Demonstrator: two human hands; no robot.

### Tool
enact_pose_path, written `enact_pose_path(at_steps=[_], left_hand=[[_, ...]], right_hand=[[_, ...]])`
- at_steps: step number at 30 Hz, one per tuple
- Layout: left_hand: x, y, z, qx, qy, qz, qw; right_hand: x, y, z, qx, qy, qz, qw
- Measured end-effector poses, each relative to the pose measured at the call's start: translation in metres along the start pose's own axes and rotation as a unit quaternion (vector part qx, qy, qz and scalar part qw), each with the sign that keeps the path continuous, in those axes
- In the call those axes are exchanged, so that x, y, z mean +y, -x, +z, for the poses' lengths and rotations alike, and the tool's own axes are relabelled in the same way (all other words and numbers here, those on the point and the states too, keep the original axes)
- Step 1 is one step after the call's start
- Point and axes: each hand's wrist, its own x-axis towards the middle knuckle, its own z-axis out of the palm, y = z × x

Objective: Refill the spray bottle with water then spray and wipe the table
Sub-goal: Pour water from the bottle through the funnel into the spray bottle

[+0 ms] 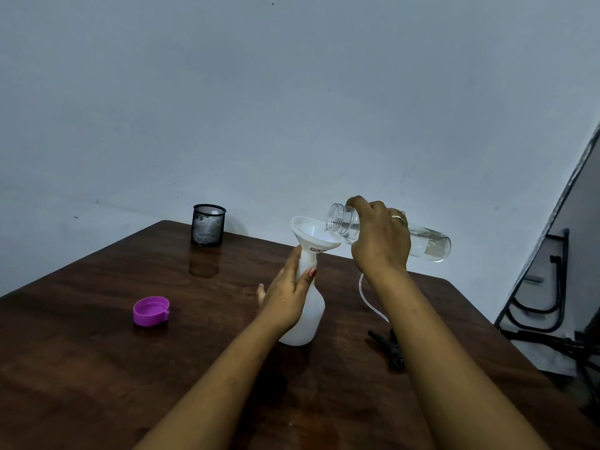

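A white spray bottle (308,323) stands upright on the dark wooden table (97,368), with a white funnel (308,233) seated in its neck. My left hand (287,297) grips the bottle's neck. My right hand (380,241) holds a clear water bottle (428,243) tipped almost level, its open mouth over the funnel, and water runs into the funnel. The black spray trigger head (388,347) with its clear dip tube (367,297) lies on the table to the right of the spray bottle, partly hidden by my right forearm.
A purple cap (151,311) lies open side up on the table's left. A black mesh cup (208,224) stands at the far edge against the grey wall. Black metal frames (539,303) lean by the wall on the right, beyond the table's edge.
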Motion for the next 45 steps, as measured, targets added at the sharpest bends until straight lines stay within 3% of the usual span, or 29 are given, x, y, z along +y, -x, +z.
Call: enact_pose_path(at_steps=[45], left_hand=[[0.004, 0.004, -0.003, -0.009, -0.008, -0.002, 1.0]], right_hand=[[0.004, -0.014, -0.02, 0.017, 0.014, 0.003, 1.0]])
